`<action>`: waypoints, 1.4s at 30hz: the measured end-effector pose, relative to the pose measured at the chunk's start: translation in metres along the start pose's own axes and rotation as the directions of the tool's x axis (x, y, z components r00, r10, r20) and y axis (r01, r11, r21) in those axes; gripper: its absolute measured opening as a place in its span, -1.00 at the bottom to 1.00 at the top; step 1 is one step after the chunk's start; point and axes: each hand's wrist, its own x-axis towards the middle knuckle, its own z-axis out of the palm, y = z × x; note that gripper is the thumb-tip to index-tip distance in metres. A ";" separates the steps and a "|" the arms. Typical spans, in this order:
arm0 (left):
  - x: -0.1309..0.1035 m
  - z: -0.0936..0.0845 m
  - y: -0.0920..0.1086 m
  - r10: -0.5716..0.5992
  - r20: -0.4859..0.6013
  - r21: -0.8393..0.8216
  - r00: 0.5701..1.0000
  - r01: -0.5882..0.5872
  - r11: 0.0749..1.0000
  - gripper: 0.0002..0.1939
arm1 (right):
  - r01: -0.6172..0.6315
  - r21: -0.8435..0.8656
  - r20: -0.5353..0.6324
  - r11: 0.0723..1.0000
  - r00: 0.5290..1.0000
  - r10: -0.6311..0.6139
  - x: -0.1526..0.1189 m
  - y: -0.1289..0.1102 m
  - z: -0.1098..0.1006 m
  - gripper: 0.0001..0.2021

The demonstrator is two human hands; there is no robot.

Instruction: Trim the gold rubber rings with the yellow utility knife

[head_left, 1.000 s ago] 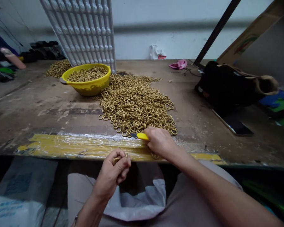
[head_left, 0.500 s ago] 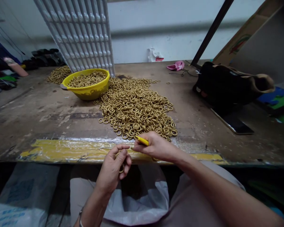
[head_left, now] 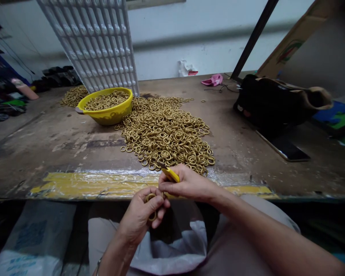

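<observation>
My left hand (head_left: 145,211), above the bag on my lap, is closed around a few gold-coloured rings (head_left: 151,197). My right hand (head_left: 186,182) grips a slim yellow utility knife (head_left: 170,174) whose dark end points up and away to the left. The fingertips of both hands meet at the table's front edge; whatever small piece lies between them is hard to make out. Just beyond the right hand spreads a large heap of gold-coloured rings (head_left: 166,134). Below my hands an open white bag (head_left: 172,260) sits between my knees, its inside dark.
Behind the heap, a yellow basin (head_left: 109,115) full of rings stands before a ribbed clear plastic panel (head_left: 94,46). A black bag (head_left: 264,101) and a phone (head_left: 293,149) lie at right, a pink cloth (head_left: 212,80) farther back. Yellow tape (head_left: 89,184) covers the table's front edge.
My left hand has moved up and right to meet the right hand. The knife has turned more upright, showing its dark end. The view has shifted slightly.
</observation>
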 end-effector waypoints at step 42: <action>-0.037 -0.016 -0.021 -0.001 0.204 0.832 0.979 -0.173 0.526 -0.94 | -0.365 -0.805 -0.390 0.468 0.920 0.045 -0.016 0.010 -0.061 -0.91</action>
